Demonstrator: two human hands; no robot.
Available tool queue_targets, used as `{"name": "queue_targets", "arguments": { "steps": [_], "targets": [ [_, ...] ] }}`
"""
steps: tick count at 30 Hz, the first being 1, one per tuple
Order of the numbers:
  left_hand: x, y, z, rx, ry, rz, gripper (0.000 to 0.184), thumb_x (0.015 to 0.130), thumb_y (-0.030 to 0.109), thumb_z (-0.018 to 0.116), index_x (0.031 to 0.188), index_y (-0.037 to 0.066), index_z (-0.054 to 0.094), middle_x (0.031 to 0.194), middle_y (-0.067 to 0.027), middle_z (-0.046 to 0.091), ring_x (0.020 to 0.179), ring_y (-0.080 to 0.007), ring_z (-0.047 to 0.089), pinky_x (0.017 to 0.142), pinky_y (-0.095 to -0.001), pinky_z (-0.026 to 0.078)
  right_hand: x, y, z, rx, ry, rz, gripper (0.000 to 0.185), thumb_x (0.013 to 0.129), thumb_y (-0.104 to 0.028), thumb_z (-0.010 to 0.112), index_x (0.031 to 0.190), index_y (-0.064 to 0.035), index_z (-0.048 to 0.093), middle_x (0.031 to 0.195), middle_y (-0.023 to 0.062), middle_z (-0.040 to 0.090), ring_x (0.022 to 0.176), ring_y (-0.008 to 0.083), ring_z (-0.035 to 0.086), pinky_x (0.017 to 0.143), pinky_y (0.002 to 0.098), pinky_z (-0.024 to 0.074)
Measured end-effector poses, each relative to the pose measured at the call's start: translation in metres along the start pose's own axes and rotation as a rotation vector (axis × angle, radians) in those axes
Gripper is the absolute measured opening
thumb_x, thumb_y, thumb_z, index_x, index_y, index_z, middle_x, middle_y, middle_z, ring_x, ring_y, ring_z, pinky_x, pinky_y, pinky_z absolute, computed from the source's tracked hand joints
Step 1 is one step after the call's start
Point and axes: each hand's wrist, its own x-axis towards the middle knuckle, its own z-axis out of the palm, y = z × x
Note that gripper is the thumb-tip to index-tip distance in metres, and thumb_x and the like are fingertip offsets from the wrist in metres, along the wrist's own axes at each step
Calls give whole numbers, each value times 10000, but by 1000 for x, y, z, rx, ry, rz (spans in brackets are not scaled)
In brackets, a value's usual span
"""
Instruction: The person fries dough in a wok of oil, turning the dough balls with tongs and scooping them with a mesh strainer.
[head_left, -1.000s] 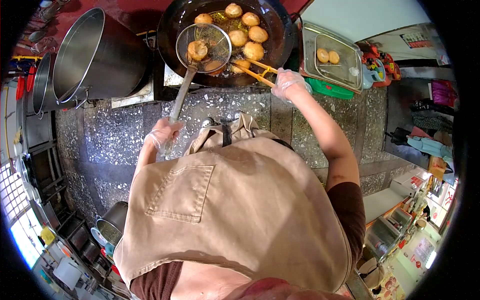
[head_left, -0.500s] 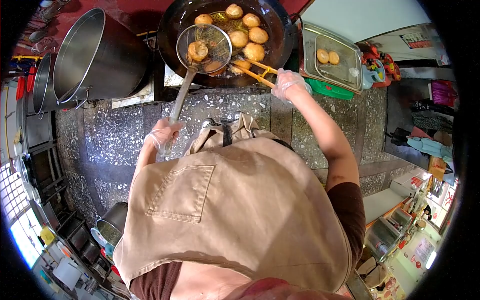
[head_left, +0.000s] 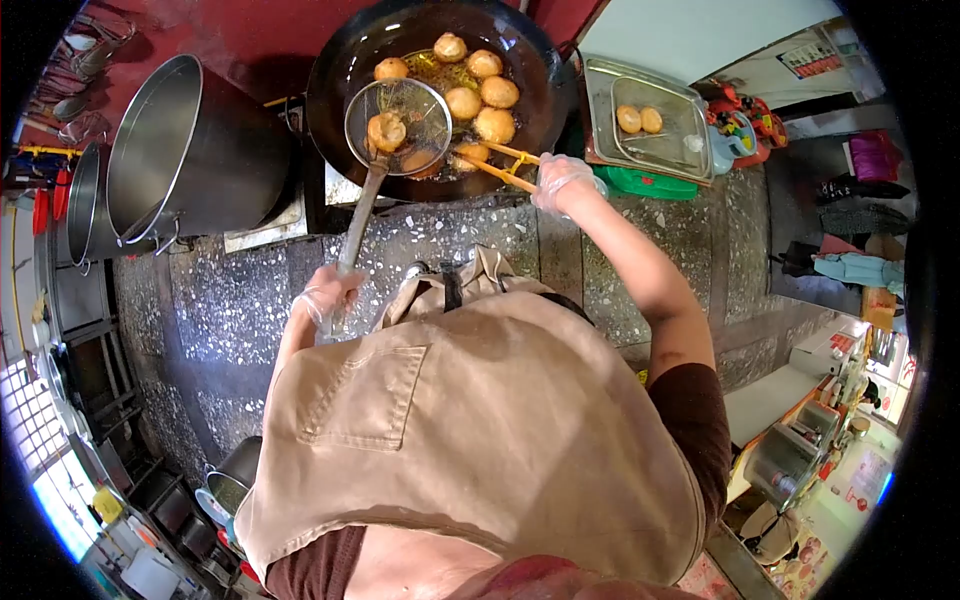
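My left hand [head_left: 332, 295], in a clear plastic glove, is closed around the handle of a wire-mesh skimmer [head_left: 425, 110]. One golden fried dough ball [head_left: 387, 131] lies in the skimmer, near the handle side. In my right hand [head_left: 566, 184], also gloved, is a pair of yellow-brown chopsticks [head_left: 508, 176]. Their tips are at a browned dough ball [head_left: 470, 157] by the near side of the wok [head_left: 340, 60]; whether they pinch it I cannot tell. Several more golden balls [head_left: 463, 103] float in the oil beyond. Another ball shows dimly through the mesh.
Right of the wok, a metal tray [head_left: 690, 168] contains a smaller tray with two fried balls [head_left: 640, 119]. A green container [head_left: 655, 184] sits below its edge. A large steel pot [head_left: 225, 140] stands left of the wok, and a smaller pot [head_left: 88, 205] beyond it.
The whole view has shifted, so the wok and trays appear lower. Both hands keep their grips; the skimmer still carries the ball, and the chopsticks remain at the near ball.
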Motion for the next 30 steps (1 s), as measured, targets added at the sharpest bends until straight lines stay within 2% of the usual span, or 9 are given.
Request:
{"name": "queue_targets", "arguments": {
  "steps": [7,14,16,17,18,20,21,26,30],
  "targets": [
    [11,-14,-7,29,-15,53,281,795,252,624,652,24,543,527,-36,499,452,-131,470,439,-287,367,5,2,9,7,21,0,460,764,-323,580,1089,-10,497,1076,157,587,1030,268,561,871,345,453],
    [11,-11,-18,288,-61,183,338,799,296,599,584,39,565,511,-42,524,465,-128,510,453,-299,398,-5,-4,9,62,59,27,329,750,-274,610,990,-51,645,994,100,646,931,218,623,773,325,509],
    [15,-16,-18,107,-47,110,314,795,284,605,624,22,576,507,-45,523,446,-131,511,425,-301,390,-18,-6,-3,130,4,45,295,748,-246,623,977,-61,651,972,91,651,918,200,626,748,325,513],
    [-1,-1,-14,79,-73,96,311,787,278,546,537,97,507,514,18,459,478,-98,397,473,-263,280,-21,-6,-4,132,0,53,274,754,-238,630,965,-64,654,932,73,655,882,167,626,719,308,513],
    [13,-12,-21,97,-120,170,269,772,239,613,608,36,548,514,-40,522,440,-135,507,420,-281,378,-11,-7,5,117,-18,63,260,736,-222,632,937,-62,665,919,83,659,878,181,631,711,319,516],
    [3,-6,-13,-111,-55,115,269,762,244,603,593,71,486,502,-3,450,433,-123,430,405,-285,340,-10,-9,4,109,-48,70,257,713,-208,647,924,-64,675,918,77,662,885,182,630,699,323,517],
    [-8,7,-11,3,-21,129,259,757,243,597,595,83,474,521,6,436,444,-117,408,411,-273,320,-20,-12,-6,116,-57,73,271,709,-209,661,939,-68,673,931,62,661,897,169,626,696,316,514],
    [59,-50,-37,-31,-226,276,232,744,247,595,647,46,530,528,7,456,452,-104,424,428,-263,308,-12,-22,-2,83,-39,78,296,682,-204,714,956,-99,675,960,3,659,895,152,619,670,300,514],
    [122,-105,-60,58,-168,188,208,761,195,603,742,-13,606,553,-15,507,465,-105,437,424,-258,318,4,-29,9,69,6,130,297,623,-140,755,914,-138,692,938,-24,663,862,139,626,624,307,523]
  ]
}}
